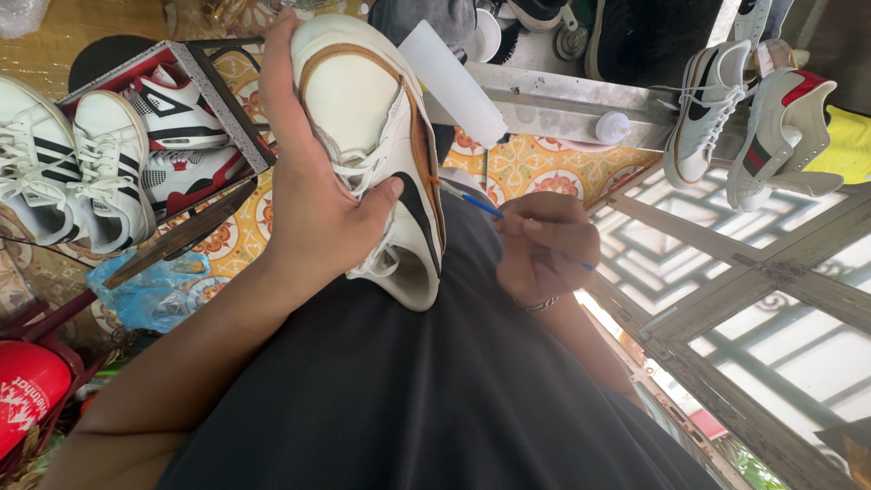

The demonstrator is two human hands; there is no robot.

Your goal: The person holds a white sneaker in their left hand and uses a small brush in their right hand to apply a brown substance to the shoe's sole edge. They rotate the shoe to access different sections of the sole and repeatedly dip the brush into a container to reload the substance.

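My left hand (313,195) grips a white sneaker (376,136) with a black side stripe and a tan-edged sole, held sole-side toward me above my lap. Its thumb presses on the shoe's laces. My right hand (543,247) holds a thin blue-handled brush (481,206), its tip touching the sole edge on the shoe's right side. A white plastic squeeze bottle (454,83) lies just behind the shoe.
A box (218,100) with red, white and black sneakers stands at the left, beside white sneakers with black stripes (68,172). Two more sneakers (753,118) hang at the upper right over a metal shelf (562,104). A wooden lattice frame (726,299) fills the right.
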